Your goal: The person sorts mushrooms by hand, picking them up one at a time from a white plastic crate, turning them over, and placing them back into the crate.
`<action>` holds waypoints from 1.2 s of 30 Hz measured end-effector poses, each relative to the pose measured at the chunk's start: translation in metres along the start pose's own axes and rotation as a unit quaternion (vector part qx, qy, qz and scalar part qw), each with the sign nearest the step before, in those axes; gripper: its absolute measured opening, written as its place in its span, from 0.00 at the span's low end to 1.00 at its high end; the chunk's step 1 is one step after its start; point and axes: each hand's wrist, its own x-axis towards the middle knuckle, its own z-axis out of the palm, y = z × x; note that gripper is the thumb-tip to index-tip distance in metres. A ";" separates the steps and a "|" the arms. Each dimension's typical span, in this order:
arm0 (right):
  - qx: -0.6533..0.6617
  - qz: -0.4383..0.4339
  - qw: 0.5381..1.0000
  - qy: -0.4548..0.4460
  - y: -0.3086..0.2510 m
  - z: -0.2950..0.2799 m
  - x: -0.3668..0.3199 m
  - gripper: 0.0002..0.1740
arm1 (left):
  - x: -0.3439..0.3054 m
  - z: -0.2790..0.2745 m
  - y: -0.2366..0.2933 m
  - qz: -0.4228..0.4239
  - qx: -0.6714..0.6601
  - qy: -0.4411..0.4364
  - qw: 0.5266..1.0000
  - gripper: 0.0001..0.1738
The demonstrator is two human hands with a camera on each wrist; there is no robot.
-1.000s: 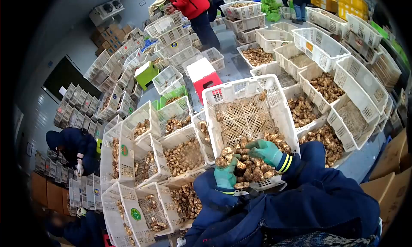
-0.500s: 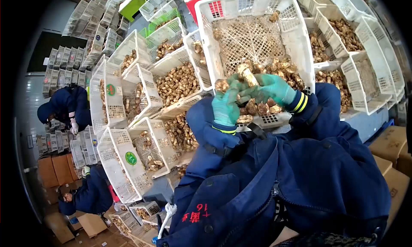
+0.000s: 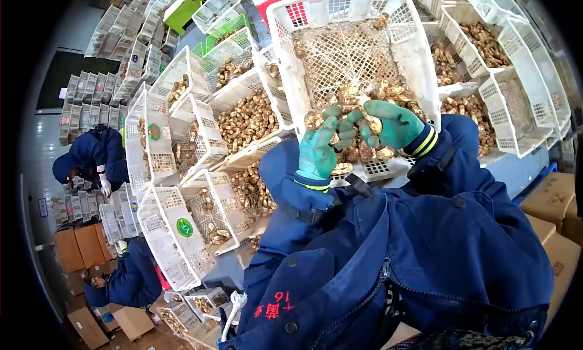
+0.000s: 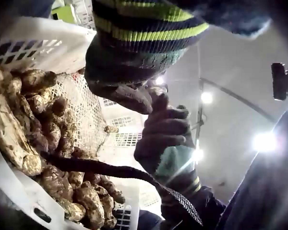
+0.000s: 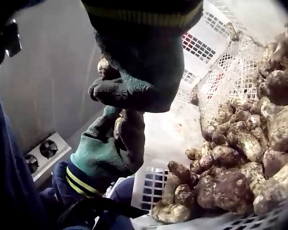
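Note:
My gloved left hand [image 3: 317, 148] curls round a brown-and-cream mushroom [image 5: 119, 125], its fingers close to the other hand. The right hand [image 3: 398, 124], in a matching green glove with dark soiled fingertips, pinches a mushroom [image 3: 372, 121] between thumb and fingers. Both hands meet over the near end of a white perforated plastic crate [image 3: 428, 64] that rests in front of my lap. More dirt-covered mushrooms [image 5: 225, 189] lie heaped at that end of the crate, partly hidden by the hands.
Crates of sorted mushrooms [image 3: 249, 116] stand close on my left. More stacked white crates [image 3: 534, 76] rise on the right, with cardboard boxes [image 3: 555, 195] nearer me. Two people in dark blue work at the far left, one a bent-over person [image 3: 100, 152].
The head view has tilted down since the first frame. My hands came together, the right one lifting a mushroom. The right hand now grips lower, its fingers more curled.

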 end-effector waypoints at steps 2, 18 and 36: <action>0.021 -0.008 1.000 0.011 0.002 0.003 0.002 0.21 | 0.004 0.001 0.003 -0.005 -0.073 0.000 0.997 0.32; -0.426 -0.045 0.901 -0.060 0.011 -0.004 0.001 0.23 | 0.023 -0.003 -0.001 0.063 -0.027 0.069 0.995 0.22; -0.117 -0.113 0.980 0.115 -0.021 0.006 -0.046 0.17 | 0.017 -0.015 -0.012 -0.022 -0.220 -0.020 0.975 0.28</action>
